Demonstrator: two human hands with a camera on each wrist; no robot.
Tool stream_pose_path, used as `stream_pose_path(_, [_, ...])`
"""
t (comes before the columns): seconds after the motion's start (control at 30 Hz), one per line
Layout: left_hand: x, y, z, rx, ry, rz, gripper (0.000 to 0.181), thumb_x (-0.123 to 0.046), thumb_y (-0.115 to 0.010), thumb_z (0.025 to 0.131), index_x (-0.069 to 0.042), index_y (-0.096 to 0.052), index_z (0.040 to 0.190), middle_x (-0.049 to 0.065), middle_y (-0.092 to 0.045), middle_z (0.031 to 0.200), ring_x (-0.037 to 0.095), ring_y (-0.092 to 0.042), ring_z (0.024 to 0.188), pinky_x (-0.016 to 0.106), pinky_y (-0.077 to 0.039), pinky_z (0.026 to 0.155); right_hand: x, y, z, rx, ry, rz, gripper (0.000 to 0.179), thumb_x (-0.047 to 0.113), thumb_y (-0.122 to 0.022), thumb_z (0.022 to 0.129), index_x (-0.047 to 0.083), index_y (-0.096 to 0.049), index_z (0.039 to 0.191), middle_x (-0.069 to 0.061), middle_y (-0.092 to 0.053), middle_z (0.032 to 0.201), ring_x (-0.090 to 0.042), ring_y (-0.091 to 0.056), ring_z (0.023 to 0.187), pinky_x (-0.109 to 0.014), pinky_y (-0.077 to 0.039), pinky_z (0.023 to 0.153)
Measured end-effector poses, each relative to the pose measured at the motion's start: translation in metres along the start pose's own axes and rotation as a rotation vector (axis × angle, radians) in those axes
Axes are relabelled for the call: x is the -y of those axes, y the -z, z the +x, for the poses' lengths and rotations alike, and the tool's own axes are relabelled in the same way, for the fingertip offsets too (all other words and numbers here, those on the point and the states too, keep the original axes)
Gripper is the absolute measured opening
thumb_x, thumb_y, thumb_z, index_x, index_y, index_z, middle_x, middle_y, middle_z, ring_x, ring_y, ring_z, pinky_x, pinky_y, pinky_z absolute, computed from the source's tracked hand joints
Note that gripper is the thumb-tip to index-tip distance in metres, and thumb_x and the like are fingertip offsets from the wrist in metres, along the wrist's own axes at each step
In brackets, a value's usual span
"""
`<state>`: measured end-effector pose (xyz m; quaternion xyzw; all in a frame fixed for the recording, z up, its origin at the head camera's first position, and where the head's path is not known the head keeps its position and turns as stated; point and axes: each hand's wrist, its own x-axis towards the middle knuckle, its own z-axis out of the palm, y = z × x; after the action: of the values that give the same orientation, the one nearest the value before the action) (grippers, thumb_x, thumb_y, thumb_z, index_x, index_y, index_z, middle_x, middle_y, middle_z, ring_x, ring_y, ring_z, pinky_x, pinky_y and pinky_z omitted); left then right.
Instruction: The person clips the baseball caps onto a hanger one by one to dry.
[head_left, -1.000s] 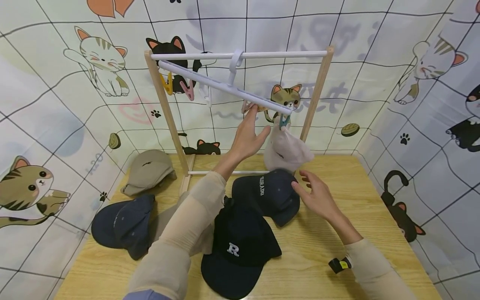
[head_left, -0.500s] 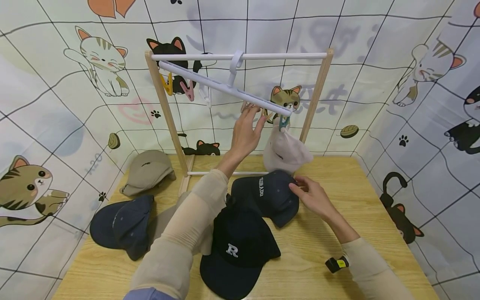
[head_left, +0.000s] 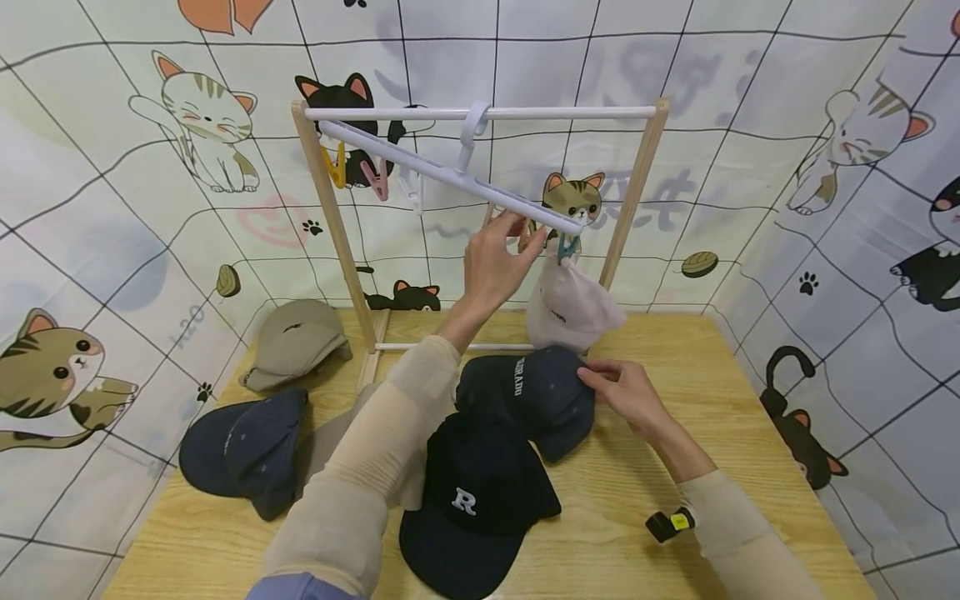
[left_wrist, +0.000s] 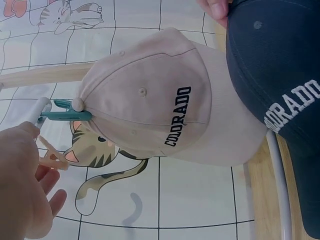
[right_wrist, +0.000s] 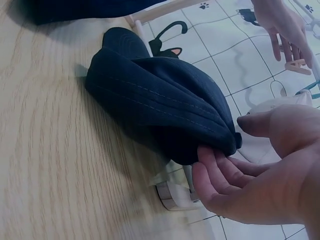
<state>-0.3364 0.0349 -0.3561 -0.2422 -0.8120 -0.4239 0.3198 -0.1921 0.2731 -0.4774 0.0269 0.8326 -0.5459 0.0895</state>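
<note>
In the head view my left hand [head_left: 497, 262] is under the lower right end of the tilted white hanger [head_left: 450, 175]. Its thumb and fingers pinch a peach clothespin [left_wrist: 54, 154]. Beside it a teal clothespin [head_left: 567, 245] holds a pale pink COLORADO cap [head_left: 572, 304] by its crown. My right hand [head_left: 626, 392] pinches the top of a navy COLORADO cap [head_left: 551, 387] between thumb and fingers, near its button. That cap's brim points left, behind the black R cap [head_left: 480, 483]. Part of my right fingers is hidden behind the navy cap.
The hanger hooks on a wood-and-white rack [head_left: 641, 192]. Yellow [head_left: 336, 168] and pink [head_left: 377, 179] clothespins hang at its raised left end. A khaki cap [head_left: 298, 342] and another navy cap [head_left: 251, 450] lie left on the wooden table [head_left: 615, 533]. My left forearm partly covers a beige cap.
My right hand has moved left onto the navy cap and taken hold of its top; the cap has shifted slightly. My left thumb and fingers have closed in on the peach clothespin.
</note>
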Motion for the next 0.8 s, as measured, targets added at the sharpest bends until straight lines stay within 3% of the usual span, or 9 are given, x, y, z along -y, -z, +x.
stream_pose_path(0.17, [-0.003,0.0,0.0,-0.035,0.016,0.054,0.039,-0.039,-0.088,0.101,-0.007,-0.068,0.089,0.009,-0.087,0.1,0.025,-0.086,0.098,0.043,-0.058,0.067,0.0,-0.003,0.002,0.028,-0.056,0.085,0.072,0.036,-0.07,0.114,-0.009,-0.048,0.165,-0.032,-0.06,0.159,-0.021,-0.075,0.125,-0.03,-0.066,0.098])
stream_pose_path(0.43, [-0.007,0.0,0.002,-0.078,0.006,0.161,0.043,-0.043,-0.09,0.098,-0.008,-0.07,0.083,0.005,-0.086,0.091,0.023,-0.08,0.077,0.038,-0.053,0.061,0.002,-0.008,0.006,0.045,-0.099,0.151,0.078,0.039,-0.073,0.112,-0.009,-0.044,0.166,-0.027,-0.062,0.157,-0.013,-0.073,0.116,-0.03,-0.066,0.097])
stream_pose_path(0.67, [-0.009,0.0,0.004,-0.073,-0.03,0.285,0.043,-0.046,-0.086,0.102,-0.01,-0.072,0.083,0.003,-0.076,0.078,0.021,-0.059,0.059,0.028,-0.033,0.055,0.004,-0.011,0.007,0.028,-0.111,0.213,0.058,0.034,-0.075,0.111,-0.008,-0.059,0.147,-0.008,-0.063,0.131,-0.008,-0.073,0.099,-0.025,-0.065,0.087])
stream_pose_path(0.8, [-0.01,0.0,0.004,-0.069,-0.033,0.312,0.042,-0.047,-0.087,0.101,-0.011,-0.072,0.085,0.003,-0.075,0.077,0.02,-0.056,0.057,0.026,-0.028,0.056,0.004,-0.011,0.006,0.018,-0.115,0.211,0.05,0.035,-0.077,0.11,-0.006,-0.062,0.135,-0.006,-0.06,0.125,-0.01,-0.072,0.094,-0.026,-0.065,0.083])
